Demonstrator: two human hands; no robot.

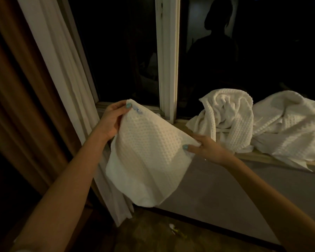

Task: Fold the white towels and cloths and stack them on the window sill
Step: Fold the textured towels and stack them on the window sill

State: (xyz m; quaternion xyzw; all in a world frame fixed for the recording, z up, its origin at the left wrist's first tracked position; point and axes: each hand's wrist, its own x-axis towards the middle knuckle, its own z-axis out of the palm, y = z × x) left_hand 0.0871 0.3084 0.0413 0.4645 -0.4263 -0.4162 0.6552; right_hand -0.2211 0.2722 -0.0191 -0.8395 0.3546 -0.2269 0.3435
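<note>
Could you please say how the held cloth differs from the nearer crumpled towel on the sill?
The held cloth hangs in mid-air, pinched by left hand and right hand; the crumpled towel lies on the window sill. The held cloth is spread smooth; the crumpled towel is bunched. Both are white waffle weave.

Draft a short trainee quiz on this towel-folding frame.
1. True or false: the left hand and the right hand both pinch the waffle-weave cloth, which hangs in the air.
2. The crumpled towels lie: A) on the floor; B) on the window sill; C) over a chair.
3. Fill in: the left hand holds the cloth's ___ corner (upper or lower).
Key: 1 true; 2 B; 3 upper.
</note>
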